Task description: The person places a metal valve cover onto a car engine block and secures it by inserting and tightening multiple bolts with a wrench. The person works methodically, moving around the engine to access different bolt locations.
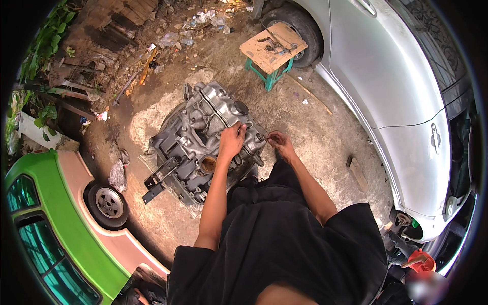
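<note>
At frame centre, the grey metal engine point(197, 118) is being touched by half-curled left fingers point(239, 127); right fingers point(275, 135) are being pinched, both holds unclear; steady bracing is being advised.

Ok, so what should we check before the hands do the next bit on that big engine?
1. Left hand on the engine: ok, it touches the top.
2. Right hand at the engine's right-hand end: ok, its fingers are there; whether they pinch a small part: cannot tell.
3. Round black cap on the engine: ok, it looks in place.
4. Engine propped firmly: cannot tell, its underside is mostly hidden.
5. Floor tidy: not ok, a wooden block lies to the right.
</note>
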A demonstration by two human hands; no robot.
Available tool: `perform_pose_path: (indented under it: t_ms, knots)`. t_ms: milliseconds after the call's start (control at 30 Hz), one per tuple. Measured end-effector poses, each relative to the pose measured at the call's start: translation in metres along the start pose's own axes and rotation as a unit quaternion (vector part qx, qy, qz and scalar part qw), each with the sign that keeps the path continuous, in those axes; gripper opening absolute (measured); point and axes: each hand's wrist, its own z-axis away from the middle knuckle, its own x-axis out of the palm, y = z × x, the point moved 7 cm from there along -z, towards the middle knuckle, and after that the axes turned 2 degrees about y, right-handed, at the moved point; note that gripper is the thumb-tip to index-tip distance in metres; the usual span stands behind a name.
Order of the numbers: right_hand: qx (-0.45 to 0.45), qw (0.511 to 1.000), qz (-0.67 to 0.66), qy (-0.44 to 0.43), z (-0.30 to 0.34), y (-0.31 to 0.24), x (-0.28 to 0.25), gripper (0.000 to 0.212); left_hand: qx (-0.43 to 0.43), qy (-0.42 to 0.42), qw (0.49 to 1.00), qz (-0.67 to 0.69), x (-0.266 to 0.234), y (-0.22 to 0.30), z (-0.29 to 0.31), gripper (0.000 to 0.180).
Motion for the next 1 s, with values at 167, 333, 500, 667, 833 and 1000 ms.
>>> perform_pose_path:
  t_ms: [167, 333, 500, 667, 833, 1000]
  knots:
    - [-0.028, 1.0, -0.006, -0.001, 0.0, -0.003, 0.004, 0.015, 0.005, 0.003, 1.0, -0.001, 0.0, 0.0, 0.0, 0.036]
    - [-0.047, 0.999, 0.007, -0.003, -0.005, -0.005, 0.007, 0.011, -0.007, -0.006, 1.0, -0.009, 0.002, -0.004, -0.002, 0.034]
    - [-0.05, 0.972, 0.225, 0.047, 0.005, -0.031, 0.014, 0.012, 0.015, 0.017, 1.0, -0.002, 0.002, -0.004, -0.001, 0.035]
    - [0.068, 0.96, 0.267, 0.052, 0.02, -0.06, 0.042, 0.019, 0.019, 0.027, 0.999, -0.006, 0.003, -0.004, -0.001, 0.037]
    - [0.105, 0.986, 0.13, 0.016, 0.023, -0.074, 0.052, 0.018, 0.02, 0.018, 1.0, 0.0, 0.002, -0.003, -0.001, 0.037]
    - [0.075, 0.992, 0.093, 0.052, 0.031, -0.066, 0.013, 0.021, 0.023, 0.02, 1.0, 0.006, -0.002, 0.001, 0.001, 0.031]
